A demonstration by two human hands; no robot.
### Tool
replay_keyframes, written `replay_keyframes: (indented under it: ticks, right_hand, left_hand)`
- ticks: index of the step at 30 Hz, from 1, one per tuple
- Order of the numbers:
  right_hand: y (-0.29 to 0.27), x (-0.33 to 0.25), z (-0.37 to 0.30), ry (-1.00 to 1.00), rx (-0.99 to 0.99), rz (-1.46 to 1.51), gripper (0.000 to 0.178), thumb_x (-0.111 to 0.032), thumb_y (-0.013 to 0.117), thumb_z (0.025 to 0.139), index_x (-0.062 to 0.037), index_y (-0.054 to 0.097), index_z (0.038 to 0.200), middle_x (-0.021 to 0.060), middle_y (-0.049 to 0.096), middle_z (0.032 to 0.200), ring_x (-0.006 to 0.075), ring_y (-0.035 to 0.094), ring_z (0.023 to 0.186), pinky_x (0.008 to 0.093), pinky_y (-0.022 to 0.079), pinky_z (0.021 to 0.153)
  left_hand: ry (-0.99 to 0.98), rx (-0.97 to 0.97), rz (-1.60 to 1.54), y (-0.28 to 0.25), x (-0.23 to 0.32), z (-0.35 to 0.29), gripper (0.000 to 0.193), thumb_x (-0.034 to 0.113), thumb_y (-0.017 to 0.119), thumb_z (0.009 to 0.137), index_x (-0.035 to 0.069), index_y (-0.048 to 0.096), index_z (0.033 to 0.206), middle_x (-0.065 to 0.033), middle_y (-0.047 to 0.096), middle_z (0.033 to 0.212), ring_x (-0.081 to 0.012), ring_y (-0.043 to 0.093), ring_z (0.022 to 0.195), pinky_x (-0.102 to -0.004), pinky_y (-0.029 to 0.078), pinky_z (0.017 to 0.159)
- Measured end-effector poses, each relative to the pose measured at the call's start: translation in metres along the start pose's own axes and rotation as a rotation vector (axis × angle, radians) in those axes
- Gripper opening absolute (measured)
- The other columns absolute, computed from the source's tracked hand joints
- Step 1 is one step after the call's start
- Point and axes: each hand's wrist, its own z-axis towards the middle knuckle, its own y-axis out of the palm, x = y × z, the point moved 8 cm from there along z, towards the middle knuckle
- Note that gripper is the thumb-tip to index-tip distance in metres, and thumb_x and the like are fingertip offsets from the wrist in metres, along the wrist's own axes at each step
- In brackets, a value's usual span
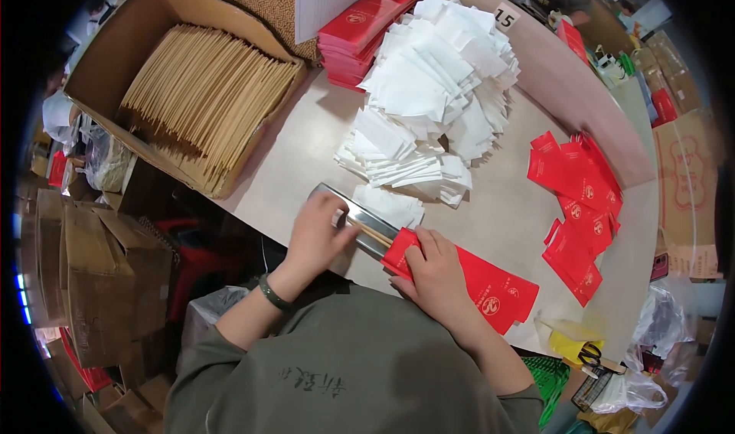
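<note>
My left hand [315, 226] is closed on a pair of wooden chopsticks [374, 235], pinched near one end. Their other ends reach the open mouth of a red paper chopstick sleeve [490, 287]. Over the sleeve's near end lies my right hand [435, 272], thumb and fingers gripping it against the surface. More than one red sleeve seems layered there. Beneath the chopsticks is a shiny metal tray [357, 209], partly covered by my left hand and the sleeve. White paper packets [389, 203] lie just beyond the tray.
A cardboard box [99, 89] of chopsticks stands at the left. Behind the tray rises a heap of white packets [436, 74], beside stacked red sleeves [356, 40]. Filled red sleeves [578, 197] lie at right, along the table's raised curved wall [612, 128].
</note>
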Motion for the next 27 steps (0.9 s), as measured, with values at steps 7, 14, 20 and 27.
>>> replay_keyframes:
  ticks: [7, 14, 20, 27]
  right_hand:
    - [0.002, 0.002, 0.001, -0.022, 0.02, 0.078, 0.039, -0.012, 0.076, 0.071, 0.0015, 0.057, 0.102, 0.0207, 0.058, 0.118, 0.0381, 0.055, 0.107, 0.0452, 0.046, 0.094]
    - [-0.037, -0.01, 0.002, -0.195, 0.041, 0.06, 0.026, -0.018, 0.076, 0.074, -0.0097, 0.065, 0.096, 0.015, 0.059, 0.099, 0.0319, 0.06, 0.086, 0.043, 0.05, 0.073]
    - [-0.098, 0.129, -0.038, 0.147, -0.049, -0.254, 0.027, -0.025, 0.081, 0.075, -0.0069, 0.07, 0.091, 0.0173, 0.062, 0.104, 0.0326, 0.058, 0.102, 0.0434, 0.048, 0.087]
    - [-0.01, 0.03, -0.024, -0.136, -0.178, -0.008, 0.039, -0.032, 0.073, 0.081, -0.0015, 0.061, 0.104, 0.0255, 0.056, 0.125, 0.0398, 0.051, 0.123, 0.0498, 0.042, 0.102]
  left_hand:
    - [-0.113, -0.464, -0.689, 0.066, 0.04, -0.02, 0.05, 0.021, 0.074, 0.084, 0.0, 0.055, 0.125, -0.017, 0.061, 0.117, -0.0351, 0.062, 0.105, -0.0395, 0.05, 0.091]
    - [0.428, -0.313, 0.305, 0.022, 0.044, -0.011, 0.05, 0.019, 0.078, 0.069, 0.006, 0.057, 0.112, -0.0122, 0.059, 0.092, -0.0345, 0.06, 0.085, -0.0435, 0.05, 0.076]
    - [-0.084, -0.385, 0.035, 0.008, 0.027, -0.002, 0.037, 0.023, 0.078, 0.071, 0.003, 0.056, 0.094, -0.0123, 0.059, 0.079, -0.0294, 0.063, 0.077, -0.0409, 0.05, 0.067]
    - [0.12, -0.924, -0.525, 0.068, 0.109, -0.047, 0.037, 0.015, 0.071, 0.074, -0.001, 0.057, 0.104, -0.0186, 0.054, 0.108, -0.0334, 0.059, 0.096, -0.0408, 0.049, 0.082]
